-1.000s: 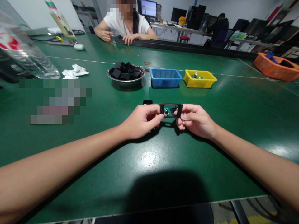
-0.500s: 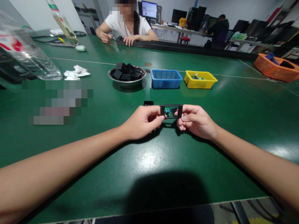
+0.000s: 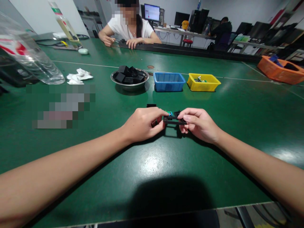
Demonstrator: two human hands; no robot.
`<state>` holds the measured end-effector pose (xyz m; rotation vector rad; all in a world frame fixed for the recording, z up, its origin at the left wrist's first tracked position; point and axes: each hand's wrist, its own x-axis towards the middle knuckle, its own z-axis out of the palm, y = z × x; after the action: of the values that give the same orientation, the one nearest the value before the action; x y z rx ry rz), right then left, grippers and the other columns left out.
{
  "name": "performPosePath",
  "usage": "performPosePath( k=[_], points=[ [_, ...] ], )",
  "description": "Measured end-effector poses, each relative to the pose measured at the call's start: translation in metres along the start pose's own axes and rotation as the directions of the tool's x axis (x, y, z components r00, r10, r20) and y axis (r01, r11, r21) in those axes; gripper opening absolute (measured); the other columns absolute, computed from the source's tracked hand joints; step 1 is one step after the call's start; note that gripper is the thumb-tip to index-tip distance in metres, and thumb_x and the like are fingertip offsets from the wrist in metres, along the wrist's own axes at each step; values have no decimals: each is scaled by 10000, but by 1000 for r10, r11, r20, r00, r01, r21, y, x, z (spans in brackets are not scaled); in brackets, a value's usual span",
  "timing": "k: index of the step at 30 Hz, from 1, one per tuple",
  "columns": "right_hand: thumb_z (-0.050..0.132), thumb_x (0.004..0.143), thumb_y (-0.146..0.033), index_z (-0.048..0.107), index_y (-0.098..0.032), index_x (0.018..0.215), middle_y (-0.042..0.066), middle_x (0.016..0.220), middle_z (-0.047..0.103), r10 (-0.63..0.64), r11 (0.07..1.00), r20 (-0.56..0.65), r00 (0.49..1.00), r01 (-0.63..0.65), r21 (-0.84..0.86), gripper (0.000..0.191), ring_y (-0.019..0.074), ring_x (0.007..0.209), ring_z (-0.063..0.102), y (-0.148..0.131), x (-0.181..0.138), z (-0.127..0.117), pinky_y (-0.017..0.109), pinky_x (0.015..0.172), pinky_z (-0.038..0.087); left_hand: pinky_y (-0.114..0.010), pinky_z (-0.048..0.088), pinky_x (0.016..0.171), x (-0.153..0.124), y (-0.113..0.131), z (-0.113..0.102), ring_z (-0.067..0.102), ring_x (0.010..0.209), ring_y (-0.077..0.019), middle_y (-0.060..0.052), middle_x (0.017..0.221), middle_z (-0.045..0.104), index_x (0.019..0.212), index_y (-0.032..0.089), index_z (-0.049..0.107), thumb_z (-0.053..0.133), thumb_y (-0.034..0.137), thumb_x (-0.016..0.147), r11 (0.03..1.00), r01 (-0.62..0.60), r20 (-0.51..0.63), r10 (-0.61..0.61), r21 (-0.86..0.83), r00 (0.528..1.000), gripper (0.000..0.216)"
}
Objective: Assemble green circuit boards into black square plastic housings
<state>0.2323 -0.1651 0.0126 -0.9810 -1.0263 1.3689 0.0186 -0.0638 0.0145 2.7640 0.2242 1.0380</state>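
A small black rectangular plastic frame point(image 3: 175, 122) is held level just above the table between my two hands. My left hand point(image 3: 148, 124) is closed on its left end, thumb in front and index finger on top. My right hand point(image 3: 198, 124) pinches its right end between thumb and fingers. Just behind the frame lie a small green circuit board point(image 3: 169, 113) with a blue part and a black plastic piece point(image 3: 177, 113), both partly hidden. Another black piece point(image 3: 151, 105) sits beyond my left hand.
Farther back stand a metal bowl point(image 3: 129, 84) of black plastic parts, a blue bin point(image 3: 169, 86) and a yellow bin point(image 3: 204, 86) with small boards. An orange basket point(image 3: 279, 72) is at right, a large bottle point(image 3: 35, 60) at left. A person sits across the table point(image 3: 152, 186).
The black frame has tipped from upright, its opening facing me, to nearly flat. My left index finger has moved over its top edge. The view has shifted slightly.
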Motion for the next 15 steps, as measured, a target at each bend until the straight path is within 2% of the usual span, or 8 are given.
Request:
performPosePath(
  k=[4, 8, 12, 15],
  points=[
    [905, 708, -252, 779, -159, 833, -7, 663, 707, -71, 996, -27, 997, 69, -60, 201, 85, 515, 618, 3, 2, -5, 206, 508, 510, -205, 442, 594, 1, 2, 0, 588, 586, -93, 1, 759, 698, 1068, 141, 683, 558, 194, 914, 996, 68, 28, -67, -51, 997, 204],
    [885, 750, -236, 788, -184, 904, -18, 702, 710, -160, 975, -49, 986, 151, -160, 190, 82, 544, 612, 7, 2, -12, 200, 516, 501, -213, 461, 599, 2, 5, -3, 590, 574, -92, 0, 820, 712, 1140, 142, 640, 571, 211, 853, 985, 131, 111, -119, -108, 987, 303],
    [876, 759, -231, 780, -195, 927, -26, 710, 704, -218, 954, -57, 974, 200, -225, 197, 81, 543, 604, 8, 2, -13, 199, 510, 490, -220, 461, 596, 2, 7, -4, 608, 593, -105, 1, 859, 717, 1185, 157, 601, 618, 269, 808, 982, 149, 179, -128, -113, 976, 393],
    [872, 757, -236, 770, -188, 911, -24, 699, 703, -234, 945, -70, 970, 210, -252, 190, 84, 529, 600, 7, 2, -13, 203, 497, 485, -222, 455, 594, 1, 7, -4, 630, 629, -122, 2, 853, 713, 1220, 168, 592, 672, 363, 833, 982, 176, 200, -159, -73, 967, 440]
  ],
)
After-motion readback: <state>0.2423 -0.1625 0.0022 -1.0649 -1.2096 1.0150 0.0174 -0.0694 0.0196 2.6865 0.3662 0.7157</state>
